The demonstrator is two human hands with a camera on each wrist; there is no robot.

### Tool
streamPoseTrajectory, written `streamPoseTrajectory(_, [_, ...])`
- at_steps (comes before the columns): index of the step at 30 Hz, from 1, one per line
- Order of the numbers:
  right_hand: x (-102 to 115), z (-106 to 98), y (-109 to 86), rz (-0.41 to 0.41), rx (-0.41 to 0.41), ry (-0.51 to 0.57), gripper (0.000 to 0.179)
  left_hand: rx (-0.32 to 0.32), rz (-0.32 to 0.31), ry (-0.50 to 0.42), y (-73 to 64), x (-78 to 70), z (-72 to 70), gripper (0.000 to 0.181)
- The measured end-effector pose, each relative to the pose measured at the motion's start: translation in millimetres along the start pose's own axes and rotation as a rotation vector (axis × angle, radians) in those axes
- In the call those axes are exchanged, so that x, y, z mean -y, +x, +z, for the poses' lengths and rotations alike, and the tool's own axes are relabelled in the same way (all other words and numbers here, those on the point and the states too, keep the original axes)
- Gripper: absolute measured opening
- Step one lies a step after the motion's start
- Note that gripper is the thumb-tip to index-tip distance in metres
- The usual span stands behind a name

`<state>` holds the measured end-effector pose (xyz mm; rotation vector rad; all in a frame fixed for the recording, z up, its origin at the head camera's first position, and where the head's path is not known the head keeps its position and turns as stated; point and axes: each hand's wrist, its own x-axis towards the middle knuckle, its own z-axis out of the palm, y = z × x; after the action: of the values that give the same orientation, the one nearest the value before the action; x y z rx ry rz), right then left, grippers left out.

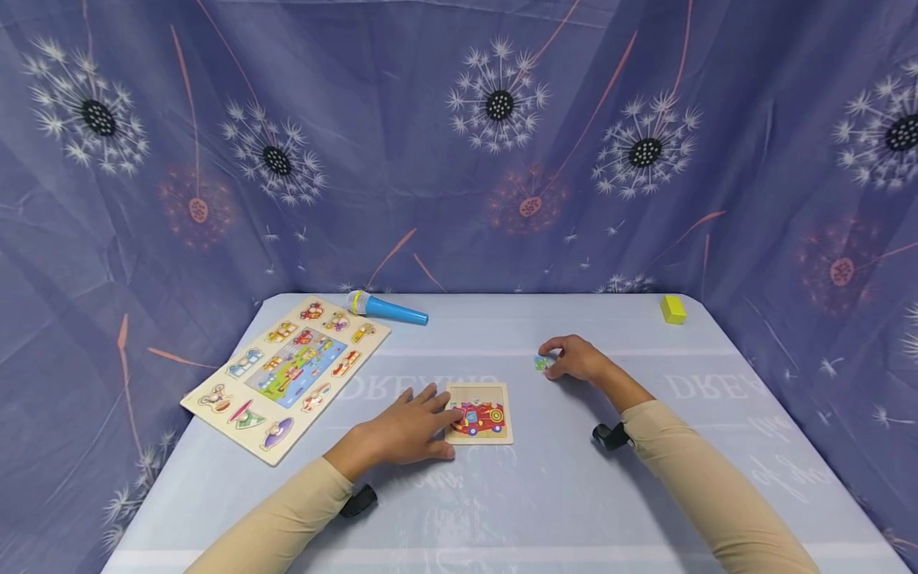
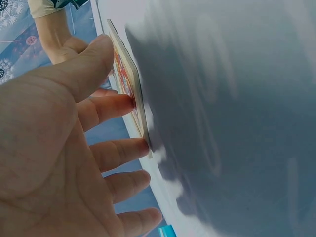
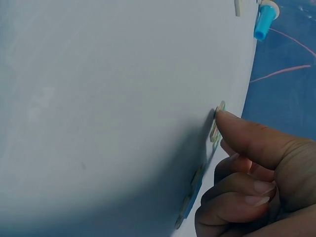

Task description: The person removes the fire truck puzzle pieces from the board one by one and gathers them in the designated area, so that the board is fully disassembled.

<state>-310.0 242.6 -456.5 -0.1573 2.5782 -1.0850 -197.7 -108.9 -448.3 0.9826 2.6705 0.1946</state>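
My left hand (image 1: 409,426) lies with fingers spread at the left edge of a small wooden jigsaw tray (image 1: 476,438), a fingertip touching the picture. In it, a red truck (image 1: 476,418) is pieced together, with bare wood above. In the left wrist view, the fingers are nearly straight against the tray's edge (image 2: 133,81). Farther right, my right hand (image 1: 577,359) pinches a small green-and-blue jigsaw piece (image 1: 543,363) low over the table. The right wrist view shows the thumb on that piece (image 3: 215,126), seen edge-on; more thin pieces (image 3: 190,197) lie beside the curled fingers.
To the left lies a large wooden picture board (image 1: 287,450) with several vehicle and figure pieces. A blue toy microphone (image 1: 394,310) is at the back, touching or close to that board. A yellow block (image 1: 672,309) stands at the back right. Patterned cloth (image 1: 445,159) hangs behind the table.
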Motion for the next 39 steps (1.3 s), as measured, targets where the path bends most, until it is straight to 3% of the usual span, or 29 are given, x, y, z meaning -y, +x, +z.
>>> streamPoseTrajectory(6, [8,1,-1.7,0.008,-0.008,-0.012,0.054,-0.005,0.004,-0.021,-0.6,2.4,-0.9,0.068])
streamPoseTrajectory(11, [20,10,-4.3,-0.004,0.011,0.065,0.055,-0.027,-0.01,-0.033,0.3,7.4,-2.8,0.07])
streamPoseTrajectory(16, [34,34,-6.4,-0.031,0.065,0.174,0.052,-0.06,-0.022,-0.034,5.2,14.2,-4.8,0.07])
streamPoseTrajectory(20, [51,60,-10.7,-0.072,0.131,0.198,0.051,-0.078,-0.023,-0.01,13.2,19.4,-4.7,0.07])
streamPoseTrajectory(25, [75,90,-19.2,-0.161,0.197,0.093,0.048,-0.074,-0.035,-0.011,21.6,22.6,-6.1,0.077])
streamPoseTrajectory(31, [89,109,-24.0,-0.24,0.153,-0.074,0.033,-0.067,-0.044,-0.034,25.9,23.6,-7.8,0.079])
streamPoseTrajectory(39, [93,118,-28.3,-0.26,0.133,-0.106,0.022,-0.06,-0.056,-0.03,27.6,26.2,-2.8,0.081])
